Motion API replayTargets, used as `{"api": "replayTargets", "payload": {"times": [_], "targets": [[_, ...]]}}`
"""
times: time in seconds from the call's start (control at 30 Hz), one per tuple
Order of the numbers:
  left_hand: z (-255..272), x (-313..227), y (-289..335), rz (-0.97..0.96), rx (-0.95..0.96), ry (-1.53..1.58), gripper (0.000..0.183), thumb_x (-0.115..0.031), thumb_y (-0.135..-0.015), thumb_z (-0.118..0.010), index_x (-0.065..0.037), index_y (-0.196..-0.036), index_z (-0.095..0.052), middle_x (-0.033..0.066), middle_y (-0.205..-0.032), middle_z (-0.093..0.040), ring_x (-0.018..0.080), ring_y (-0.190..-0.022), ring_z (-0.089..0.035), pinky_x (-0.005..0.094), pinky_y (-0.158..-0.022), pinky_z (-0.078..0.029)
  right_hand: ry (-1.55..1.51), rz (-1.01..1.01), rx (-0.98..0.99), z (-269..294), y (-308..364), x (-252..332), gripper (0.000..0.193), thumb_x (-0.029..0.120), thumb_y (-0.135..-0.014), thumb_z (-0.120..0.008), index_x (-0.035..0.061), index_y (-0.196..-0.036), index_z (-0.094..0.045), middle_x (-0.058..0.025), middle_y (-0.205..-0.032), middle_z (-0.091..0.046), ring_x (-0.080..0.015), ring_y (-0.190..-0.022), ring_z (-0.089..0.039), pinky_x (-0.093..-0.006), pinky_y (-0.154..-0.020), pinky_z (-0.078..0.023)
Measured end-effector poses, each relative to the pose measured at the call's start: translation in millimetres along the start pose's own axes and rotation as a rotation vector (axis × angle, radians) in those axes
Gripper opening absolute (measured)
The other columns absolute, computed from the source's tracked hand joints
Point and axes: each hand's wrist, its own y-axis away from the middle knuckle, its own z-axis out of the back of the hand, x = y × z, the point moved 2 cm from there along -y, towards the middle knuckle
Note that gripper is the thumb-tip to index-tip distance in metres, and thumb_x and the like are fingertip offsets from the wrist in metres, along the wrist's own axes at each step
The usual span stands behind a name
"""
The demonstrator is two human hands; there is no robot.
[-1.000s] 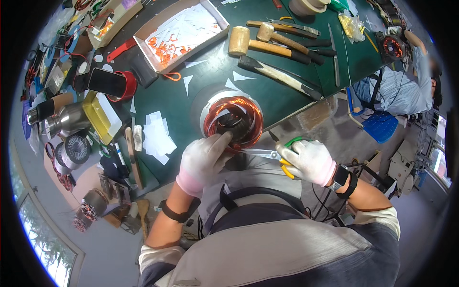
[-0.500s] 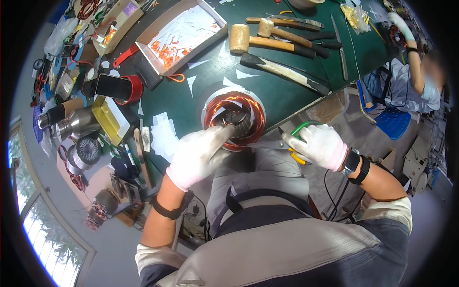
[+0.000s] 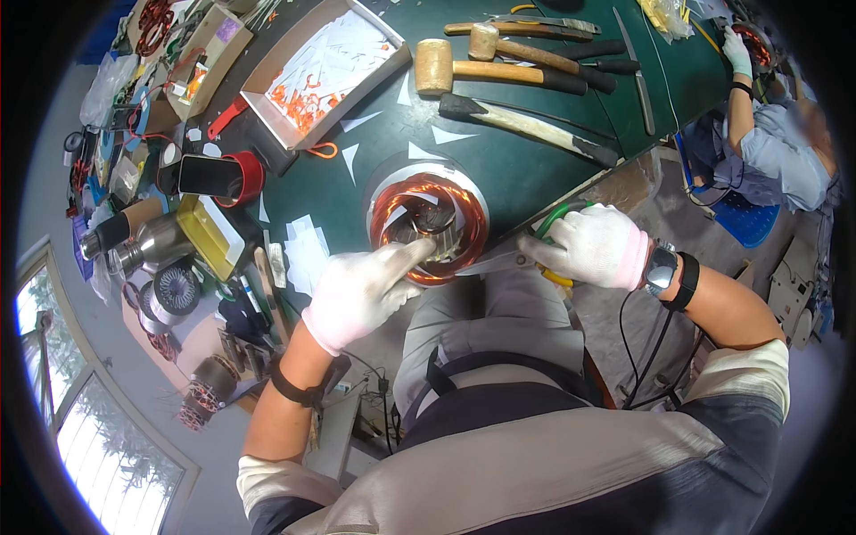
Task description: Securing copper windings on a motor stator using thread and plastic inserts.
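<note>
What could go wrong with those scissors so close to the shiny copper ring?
The scissors in the right hand point toward the copper ring, so a slip might nick its wires. The left hand reaches over the ring too, so a careless snip could catch a finger.

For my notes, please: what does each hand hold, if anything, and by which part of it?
The right hand holds scissors by the handles. The left hand is at the copper coil; whether it grips anything cannot be told.
</note>
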Motion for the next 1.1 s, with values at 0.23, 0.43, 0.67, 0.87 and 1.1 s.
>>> {"api": "replayTargets", "payload": {"times": [0.23,0.43,0.67,0.87,1.1], "targets": [[-2,3,1,-0.004,-0.013,0.023,0.062,-0.023,-0.076,-0.089,-0.009,-0.134,-0.071,0.0115,-0.116,-0.078,0.0333,-0.095,-0.077,0.0397,-0.081,-0.062,-0.014,-0.024,0.031,7,-5,6,0.042,0.021,-0.098,-0.065,0.0207,-0.139,-0.066,-0.0072,-0.081,-0.068,-0.0275,-0.071,-0.074,-0.0403,-0.057,-0.061],[-1,5,1,-0.01,-0.027,0.045,0.062,-0.02,-0.073,-0.091,-0.008,-0.131,-0.072,0.0121,-0.116,-0.078,0.0329,-0.092,-0.077,0.0391,-0.079,-0.063,-0.049,-0.091,0.066,12,-7,25,0.042,0.019,-0.095,-0.067,0.0174,-0.137,-0.067,-0.0071,-0.088,-0.071,-0.0261,-0.077,-0.075,-0.0381,-0.06,-0.062],[-4,3,2,-0.023,-0.082,0.061,0.062,-0.013,-0.072,-0.09,-0.009,-0.131,-0.072,0.0113,-0.111,-0.078,0.0311,-0.089,-0.077,0.0386,-0.075,-0.062,-0.177,-0.215,0.046,22,-6,55,0.047,0.03,-0.091,-0.074,0.0129,-0.134,-0.067,-0.0069,-0.086,-0.066,-0.0262,-0.08,-0.074,-0.0388,-0.064,-0.06],[-11,2,4,-0.013,-0.129,0.105,0.065,-0.012,-0.073,-0.087,-0.012,-0.135,-0.069,0.0093,-0.097,-0.074,0.0294,-0.078,-0.074,0.039,-0.069,-0.06,-0.271,-0.367,0.037,42,-11,80,0.045,0.028,-0.089,-0.078,0.0128,-0.131,-0.069,-0.0097,-0.087,-0.065,-0.0306,-0.073,-0.071,-0.0413,-0.061,-0.056],[-25,0,10,0.017,-0.229,0.165,0.074,-0.01,-0.072,-0.089,-0.011,-0.142,-0.065,0.0095,-0.105,-0.076,0.0325,-0.078,-0.074,0.0391,-0.068,-0.06,-0.292,-0.364,0.086,68,-35,80,0.03,0.03,-0.093,-0.072,0.0107,-0.117,-0.068,-0.0127,-0.083,-0.066,-0.0339,-0.071,-0.07,-0.0442,-0.062,-0.057]]}}
